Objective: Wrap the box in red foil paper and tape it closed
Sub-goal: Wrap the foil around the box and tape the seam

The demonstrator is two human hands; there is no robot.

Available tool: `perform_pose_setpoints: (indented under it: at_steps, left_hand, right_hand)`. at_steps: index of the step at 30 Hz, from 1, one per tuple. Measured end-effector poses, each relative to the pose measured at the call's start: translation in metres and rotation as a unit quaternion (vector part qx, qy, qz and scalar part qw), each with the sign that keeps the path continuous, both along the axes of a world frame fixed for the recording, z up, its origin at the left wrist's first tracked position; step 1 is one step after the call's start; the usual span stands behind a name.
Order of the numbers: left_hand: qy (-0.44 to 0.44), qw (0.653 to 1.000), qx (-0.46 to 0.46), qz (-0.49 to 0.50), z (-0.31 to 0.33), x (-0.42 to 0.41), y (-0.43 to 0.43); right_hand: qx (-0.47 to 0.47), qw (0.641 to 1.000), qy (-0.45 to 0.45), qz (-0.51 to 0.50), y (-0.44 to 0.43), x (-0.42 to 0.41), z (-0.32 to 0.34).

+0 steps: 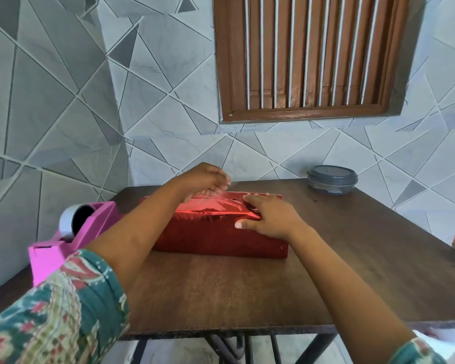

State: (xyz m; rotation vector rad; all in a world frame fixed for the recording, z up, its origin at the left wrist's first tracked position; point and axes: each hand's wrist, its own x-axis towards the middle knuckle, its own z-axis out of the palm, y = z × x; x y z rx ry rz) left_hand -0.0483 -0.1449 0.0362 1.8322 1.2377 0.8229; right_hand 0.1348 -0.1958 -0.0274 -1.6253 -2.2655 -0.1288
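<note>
A teal patterned sleeve fills the lower left corner, nearest the camera, and the bare left forearm runs from it up across the tabletop. The left hand hovers over the far edge of the box. Its fingers are curled and bunched at the tips, where they appear to pinch a short strip of clear tape, though this part is blurred.

The box lies near the middle of the dark wooden tabletop, towards its far side, already covered in shiny red foil paper, with a folded seam running along its top. The right hand rests flat on the right half of the box top. Its fingers are straight and close together, pressing the foil down at the seam, and the thumb reaches over the near top edge.

Just left of the box, at the tabletop's left edge, stands a pink tape dispenser holding a roll of tape. A grey lidded container sits at the far right edge, well apart from the box. Behind are a grey tiled wall and a brown wooden shutter.
</note>
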Motion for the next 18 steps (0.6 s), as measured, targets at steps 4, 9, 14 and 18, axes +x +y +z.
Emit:
perform_pose_setpoints:
  at_steps: [4,9,14,18]
  left_hand:
    - [0.077,0.996,-0.036,-0.007,0.006,0.004,0.014]
    - [0.123,0.989,-0.07,-0.034,0.007,0.007,0.025]
    - [0.163,0.98,-0.084,-0.076,0.008,0.013,0.028]
    - [0.194,0.97,-0.102,-0.105,0.015,0.016,0.033]
  right_hand:
    - [0.007,1.0,0.001,0.003,0.004,0.002,-0.003]
    - [0.017,1.0,0.002,0.002,0.007,0.007,-0.006]
    - [0.022,1.0,0.014,0.01,0.008,0.007,-0.007]
    - [0.021,0.999,0.019,0.014,0.008,0.007,-0.006]
